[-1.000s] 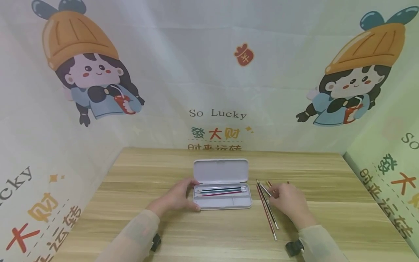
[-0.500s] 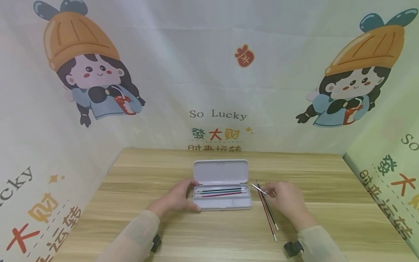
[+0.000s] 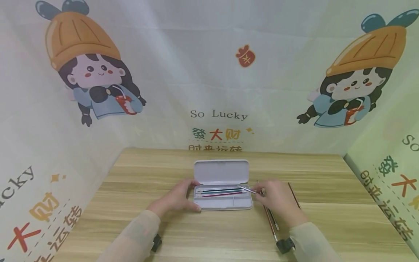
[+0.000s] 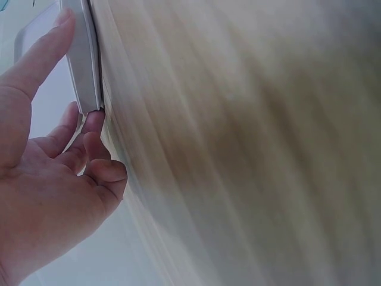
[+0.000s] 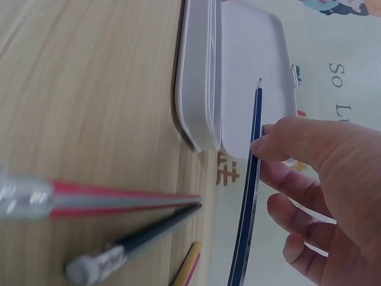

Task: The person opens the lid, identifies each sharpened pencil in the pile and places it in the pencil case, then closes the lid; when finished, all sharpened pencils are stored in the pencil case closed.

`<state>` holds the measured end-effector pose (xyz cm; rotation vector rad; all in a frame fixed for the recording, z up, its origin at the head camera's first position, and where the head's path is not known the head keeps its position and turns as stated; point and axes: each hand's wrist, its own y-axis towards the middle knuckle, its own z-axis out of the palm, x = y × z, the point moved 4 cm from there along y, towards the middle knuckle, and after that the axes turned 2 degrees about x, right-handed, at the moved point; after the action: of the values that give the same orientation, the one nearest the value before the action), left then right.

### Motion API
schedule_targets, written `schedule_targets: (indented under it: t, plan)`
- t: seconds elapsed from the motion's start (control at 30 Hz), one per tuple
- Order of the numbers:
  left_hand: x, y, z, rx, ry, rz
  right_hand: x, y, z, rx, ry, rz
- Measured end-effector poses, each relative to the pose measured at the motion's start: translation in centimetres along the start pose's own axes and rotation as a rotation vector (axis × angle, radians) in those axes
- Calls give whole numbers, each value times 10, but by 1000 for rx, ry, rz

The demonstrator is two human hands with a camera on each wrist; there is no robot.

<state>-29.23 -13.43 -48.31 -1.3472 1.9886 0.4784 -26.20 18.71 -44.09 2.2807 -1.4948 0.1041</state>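
An open white pencil case (image 3: 212,203) stands on the table, its lid (image 3: 221,171) raised at the back. Several pencils (image 3: 217,191) lie in its long rear compartment. My left hand (image 3: 178,196) grips the case's left end, thumb at the front and fingers behind; the left wrist view shows the thumb (image 4: 50,50) along its edge. My right hand (image 3: 278,200) pinches a dark blue pencil (image 5: 254,143) between thumb and forefinger. Its sharpened tip points left, over the right end of the case.
Beneath my right hand lie a red-striped pencil (image 5: 119,199), a black pencil (image 5: 137,238) and a yellow one (image 5: 189,262). Another dark pencil (image 3: 293,194) shows to the right of that hand. A printed cloth (image 3: 278,109) hangs behind the wooden table (image 3: 147,160).
My right hand has lifted the dark blue pencil from the group on the table and carried it left to the case. My left hand keeps its hold on the case.
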Motion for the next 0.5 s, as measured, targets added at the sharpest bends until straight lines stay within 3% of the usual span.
schedule_targets:
  t: [0.3, 0.5]
  plan:
    - [-2, -1, -1, -1, 2, -10, 11, 15, 16, 40, -21, -16]
    - [-1, 0, 0, -4, 2, -24, 23, 25, 24, 50, -29, -74]
